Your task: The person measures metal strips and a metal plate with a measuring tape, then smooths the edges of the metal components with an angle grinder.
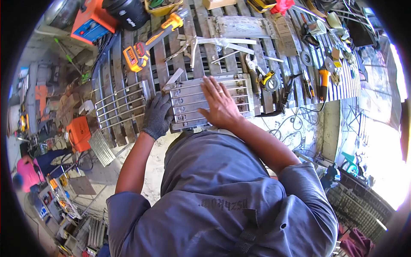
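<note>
A flat metal plate with several thin rods [190,101] running lengthwise lies on the slatted bench in front of me. My right hand [219,103], bare, rests flat on it with the fingers stretched out. At the plate's left end is my left hand [157,113], in a dark grey knitted glove, its fingers lying along the edge. A short flat metal strip [174,77] sits just beyond those gloved fingertips. Left of the glove lies a second rack of parallel metal rods [122,105]. Locking pliers [252,70] and a tape measure [269,81] lie beyond the plate's right end.
A yellow cordless tool [137,55] lies at the back left, near an orange machine [92,21] and a black bucket [126,13]. An angle grinder [324,81] lies on the right of the slatted bench [199,64]. A person in pink [29,174] is at far left.
</note>
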Demonstrator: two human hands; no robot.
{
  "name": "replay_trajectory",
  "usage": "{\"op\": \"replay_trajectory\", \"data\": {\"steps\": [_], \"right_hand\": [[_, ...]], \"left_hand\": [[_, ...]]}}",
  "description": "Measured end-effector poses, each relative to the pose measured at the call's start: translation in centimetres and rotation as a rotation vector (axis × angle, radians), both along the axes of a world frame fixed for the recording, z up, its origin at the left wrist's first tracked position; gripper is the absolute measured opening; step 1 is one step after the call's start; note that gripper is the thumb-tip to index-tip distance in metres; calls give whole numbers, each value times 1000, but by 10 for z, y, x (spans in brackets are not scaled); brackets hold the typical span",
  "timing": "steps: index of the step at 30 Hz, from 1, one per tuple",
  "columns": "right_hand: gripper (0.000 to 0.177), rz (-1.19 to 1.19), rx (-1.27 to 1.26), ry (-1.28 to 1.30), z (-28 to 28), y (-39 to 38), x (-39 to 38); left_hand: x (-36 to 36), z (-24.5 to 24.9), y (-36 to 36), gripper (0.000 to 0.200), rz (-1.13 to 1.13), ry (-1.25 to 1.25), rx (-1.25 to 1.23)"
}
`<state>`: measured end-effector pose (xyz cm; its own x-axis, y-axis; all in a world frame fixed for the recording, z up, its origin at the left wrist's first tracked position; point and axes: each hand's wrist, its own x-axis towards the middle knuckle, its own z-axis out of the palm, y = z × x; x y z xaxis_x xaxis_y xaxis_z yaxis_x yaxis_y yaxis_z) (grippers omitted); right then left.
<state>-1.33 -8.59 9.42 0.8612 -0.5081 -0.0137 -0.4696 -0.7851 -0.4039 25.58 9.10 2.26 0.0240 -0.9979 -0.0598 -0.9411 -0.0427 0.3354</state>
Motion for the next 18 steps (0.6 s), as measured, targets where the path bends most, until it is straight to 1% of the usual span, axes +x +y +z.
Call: {"op": "replay_trajectory", "data": {"steps": [2, 3, 4, 5, 6, 7, 9, 12, 15, 16, 17, 18], "right_hand": [[92, 24, -32, -117, 25, 0, 11], [94, 9, -30, -102, 22, -2, 9], [96, -4, -28, -89, 17, -4, 10], [98, -16, -26, -79, 11, -7, 11], [97, -37, -45, -30, -32, -17, 3], [96, -49, -55, 97, -71, -24, -14], [94, -71, -57, 71, -77, -22, -8], [91, -70, -50, 53, -80, -22, -9], [92, -75, -62, 52, -81, -20, -8], [94, -76, -60, 55, -76, -20, -5], [94, -100, -51, -6, -71, -18, -2], [95, -83, -67, -49, -55, -15, 8]], "left_hand": [[-3, 11, -4, 69, -4, 37, -11], [-4, 15, -5, 68, -1, 54, -14], [-4, 16, -7, 73, -5, 51, -5], [-4, 14, -6, 72, -2, 48, -2], [-3, 9, -5, 71, 2, 45, 1], [-3, 6, -2, 70, 8, 43, 7], [-6, 7, -8, 69, 35, 54, 14], [-8, 1, -5, 69, 48, 81, 7], [-6, -3, -3, 69, 52, 100, -16], [-8, -2, -4, 69, 50, 96, -36], [-9, -1, -2, 69, 56, 88, -52], [-11, -1, -2, 64, 52, 43, -97]]}}
